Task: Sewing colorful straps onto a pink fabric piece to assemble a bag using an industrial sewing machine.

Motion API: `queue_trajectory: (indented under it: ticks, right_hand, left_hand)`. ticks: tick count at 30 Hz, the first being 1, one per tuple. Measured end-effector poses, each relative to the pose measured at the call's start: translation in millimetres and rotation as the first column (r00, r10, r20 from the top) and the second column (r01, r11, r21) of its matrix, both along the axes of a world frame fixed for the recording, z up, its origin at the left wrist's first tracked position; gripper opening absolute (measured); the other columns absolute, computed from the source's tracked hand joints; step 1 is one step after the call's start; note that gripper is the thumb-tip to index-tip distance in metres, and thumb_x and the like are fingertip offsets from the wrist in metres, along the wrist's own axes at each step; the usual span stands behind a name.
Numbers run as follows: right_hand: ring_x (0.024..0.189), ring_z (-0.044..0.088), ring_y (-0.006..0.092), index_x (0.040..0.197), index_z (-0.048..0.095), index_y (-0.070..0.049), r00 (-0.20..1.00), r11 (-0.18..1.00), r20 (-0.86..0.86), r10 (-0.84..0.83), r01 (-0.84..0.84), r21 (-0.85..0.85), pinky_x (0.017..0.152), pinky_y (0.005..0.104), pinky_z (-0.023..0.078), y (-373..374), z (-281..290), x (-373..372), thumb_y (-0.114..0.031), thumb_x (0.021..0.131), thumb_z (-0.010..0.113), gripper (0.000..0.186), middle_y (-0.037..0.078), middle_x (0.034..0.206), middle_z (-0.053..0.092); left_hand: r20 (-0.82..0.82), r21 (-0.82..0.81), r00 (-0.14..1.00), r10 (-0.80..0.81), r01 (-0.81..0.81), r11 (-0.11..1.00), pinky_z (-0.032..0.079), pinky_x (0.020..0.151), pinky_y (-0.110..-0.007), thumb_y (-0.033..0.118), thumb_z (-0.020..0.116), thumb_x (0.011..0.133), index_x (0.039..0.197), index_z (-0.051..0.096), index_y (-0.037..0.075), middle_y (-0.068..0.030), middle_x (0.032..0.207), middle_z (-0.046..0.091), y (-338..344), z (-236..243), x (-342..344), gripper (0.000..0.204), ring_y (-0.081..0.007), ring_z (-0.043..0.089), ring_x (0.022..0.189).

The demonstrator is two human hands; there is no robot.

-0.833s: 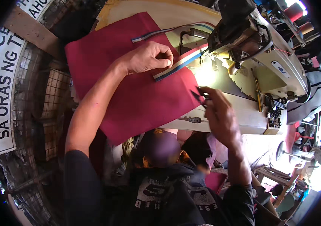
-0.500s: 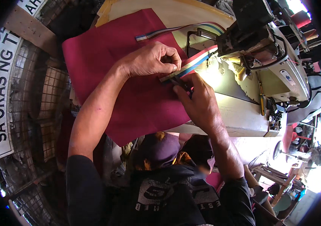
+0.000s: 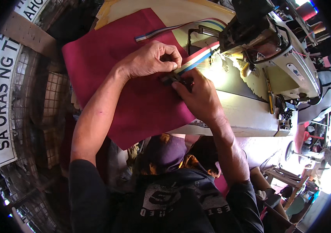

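My left hand [image 3: 150,60] is closed in a pinch on the near end of a striped ribbon [image 3: 201,56] in red, cream and blue. From there the ribbon runs up to the right, to the sewing machine [image 3: 247,42]. In my right hand [image 3: 202,97] is a pair of small dark thread snips [image 3: 169,79], partly hidden by the fingers. Their blades point left, just below the ribbon's end. Both hands are over a burgundy fabric piece [image 3: 134,105] spread on the machine table. The ribbon's other end [image 3: 144,37] lies on the fabric's upper part.
A lamp lights the machine bed around the needle area. A yellow-and-black screwdriver [image 3: 269,93] lies by the machine's base. The light table edge [image 3: 235,130] is toward me. At left stand a wire grille [image 3: 52,93] and a white lettered sign [image 3: 0,105].
The ribbon's short end, which lay across the snips' blades below my left fingers, no longer shows there. The snips now sit lower, apart from the ribbon. The view has shifted slightly.
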State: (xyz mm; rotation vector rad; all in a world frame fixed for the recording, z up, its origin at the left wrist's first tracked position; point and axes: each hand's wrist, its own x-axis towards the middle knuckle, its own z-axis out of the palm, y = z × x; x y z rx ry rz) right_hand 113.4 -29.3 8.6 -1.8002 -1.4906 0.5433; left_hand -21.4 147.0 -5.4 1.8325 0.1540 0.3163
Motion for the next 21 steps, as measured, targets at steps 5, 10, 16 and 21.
queue_trajectory:
  ticks: [5,10,16,21]
  right_hand:
    - [0.074,0.067,0.0320,0.100,0.061,0.003,0.985,0.997,-0.166,-0.052,0.042,-0.066,0.067,0.0397,0.053,3,-7,4,-0.021,0.090,0.072,0.028,0.019,0.081,0.067]
    - [0.067,0.062,0.0177,0.108,0.060,0.002,0.898,0.997,-0.435,-0.069,0.073,-0.007,0.061,0.0324,0.051,-30,-3,13,-0.022,0.096,0.070,0.028,0.008,0.079,0.065]
    - [0.061,0.048,0.0032,0.118,0.057,-0.001,0.703,0.890,-0.651,-0.286,0.446,0.091,0.052,0.0203,0.038,-82,-7,41,-0.022,0.099,0.068,0.031,-0.001,0.081,0.058]
    - [0.068,0.053,0.0053,0.118,0.061,0.000,0.761,0.903,-0.575,-0.302,0.421,0.083,0.059,0.0232,0.044,-91,-24,52,-0.023,0.098,0.070,0.032,0.000,0.085,0.060]
  left_hand:
    - [0.023,0.026,1.000,0.013,-0.014,1.000,0.046,0.075,-0.024,0.013,0.063,0.093,0.094,0.066,0.002,0.0009,0.090,0.061,-2,-2,-2,0.011,-0.0071,0.055,0.082]
    - [0.107,-0.237,0.895,0.433,-0.401,0.885,0.042,0.064,-0.020,0.017,0.058,0.102,0.104,0.065,0.006,0.0023,0.084,0.060,-5,26,0,0.013,-0.0047,0.050,0.070]
    - [0.116,0.540,0.950,0.289,-0.305,0.784,0.048,0.092,-0.039,0.040,0.076,0.089,0.105,0.058,0.004,-0.0104,0.101,0.057,-110,43,-21,0.043,-0.0261,0.060,0.101]
    - [0.070,0.819,0.856,0.512,-0.342,0.460,0.041,0.104,-0.049,0.038,0.077,0.086,0.108,0.057,0.002,-0.0151,0.122,0.050,-166,-1,-24,0.047,-0.0351,0.050,0.123]
